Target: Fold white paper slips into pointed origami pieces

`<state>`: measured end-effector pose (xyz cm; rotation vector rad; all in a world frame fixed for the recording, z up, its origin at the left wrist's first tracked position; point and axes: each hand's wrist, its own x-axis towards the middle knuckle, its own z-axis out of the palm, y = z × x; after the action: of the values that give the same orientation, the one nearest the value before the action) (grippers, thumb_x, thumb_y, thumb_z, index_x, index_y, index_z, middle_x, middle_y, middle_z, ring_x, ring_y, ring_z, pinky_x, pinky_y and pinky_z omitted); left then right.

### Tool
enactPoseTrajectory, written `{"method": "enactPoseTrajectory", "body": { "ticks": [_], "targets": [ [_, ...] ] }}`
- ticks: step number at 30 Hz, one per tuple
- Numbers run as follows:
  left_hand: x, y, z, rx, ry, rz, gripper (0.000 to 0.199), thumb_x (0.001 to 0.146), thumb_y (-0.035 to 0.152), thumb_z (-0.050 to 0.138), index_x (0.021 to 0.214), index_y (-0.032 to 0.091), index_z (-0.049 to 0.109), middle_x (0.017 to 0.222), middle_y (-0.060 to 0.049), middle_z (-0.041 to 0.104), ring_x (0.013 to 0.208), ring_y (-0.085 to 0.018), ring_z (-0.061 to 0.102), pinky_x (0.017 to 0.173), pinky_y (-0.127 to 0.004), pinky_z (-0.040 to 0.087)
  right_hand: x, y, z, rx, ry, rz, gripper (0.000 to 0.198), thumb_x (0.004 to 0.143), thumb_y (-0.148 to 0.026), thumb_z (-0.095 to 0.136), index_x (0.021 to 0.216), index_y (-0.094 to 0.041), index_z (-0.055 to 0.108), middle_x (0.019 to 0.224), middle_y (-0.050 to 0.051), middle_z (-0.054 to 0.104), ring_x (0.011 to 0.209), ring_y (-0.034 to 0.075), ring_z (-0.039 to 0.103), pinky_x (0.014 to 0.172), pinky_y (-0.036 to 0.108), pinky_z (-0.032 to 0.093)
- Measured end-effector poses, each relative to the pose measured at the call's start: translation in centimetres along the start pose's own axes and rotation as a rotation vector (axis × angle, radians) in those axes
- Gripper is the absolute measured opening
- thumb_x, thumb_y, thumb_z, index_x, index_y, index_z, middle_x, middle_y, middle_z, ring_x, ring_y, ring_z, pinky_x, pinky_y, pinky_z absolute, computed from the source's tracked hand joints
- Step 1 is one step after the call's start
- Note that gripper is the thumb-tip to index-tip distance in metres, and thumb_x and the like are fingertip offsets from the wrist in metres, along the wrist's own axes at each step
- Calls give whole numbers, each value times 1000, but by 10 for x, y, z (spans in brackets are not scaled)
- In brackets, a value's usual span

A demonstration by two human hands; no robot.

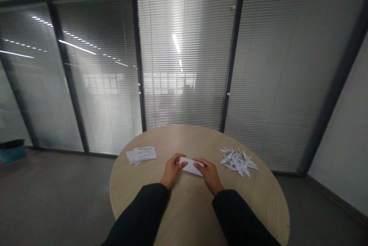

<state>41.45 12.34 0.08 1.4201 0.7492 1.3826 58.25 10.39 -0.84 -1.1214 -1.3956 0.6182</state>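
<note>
And here's the paper (190,166), held at both ends!
Left hand (172,169) and right hand (211,175) each pinch an end, grips equally near; its long axis runs crosswise between them, over the table (184,138).

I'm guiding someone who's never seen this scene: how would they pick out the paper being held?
Find the round wooden table. Near its middle, the left hand and right hand hold a white paper between them. Unlike the printed sheets to the left and the pile of pointed paper shapes to the right, it is a single blank-looking strip.
</note>
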Motion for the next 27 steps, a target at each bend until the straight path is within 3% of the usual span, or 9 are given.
{"method": "enactPoseTrajectory", "body": {
  "ticks": [7,17,23,27],
  "targets": [
    [1,-1,-1,-91,-20,-18,51,55,36,79,97,18,55,65,3,58,63,-14,57,60,-24,41,-1,-3,0,10,25,18,33,64,-48,69,86,-23,75,73,1,70,52,15,46,51,27,35],
    [-2,3,0,39,-10,33,34,61,38,75,85,16,64,66,2,58,62,-13,52,58,-23,38,-1,-3,0,-12,38,30,32,65,-46,69,85,-22,75,62,0,64,51,15,44,52,27,34],
    [-1,1,-2,133,20,50,32,62,36,73,84,15,65,57,5,47,54,-10,40,52,-22,30,0,3,1,-19,22,22,33,66,-47,68,86,-20,74,66,1,65,56,16,48,54,27,36],
    [0,-2,-3,199,25,74,32,64,39,71,85,15,66,54,7,40,53,-9,35,50,-21,25,1,5,1,-36,29,63,39,65,-49,68,88,-18,74,59,0,61,53,14,46,51,26,34]
  ]
}}
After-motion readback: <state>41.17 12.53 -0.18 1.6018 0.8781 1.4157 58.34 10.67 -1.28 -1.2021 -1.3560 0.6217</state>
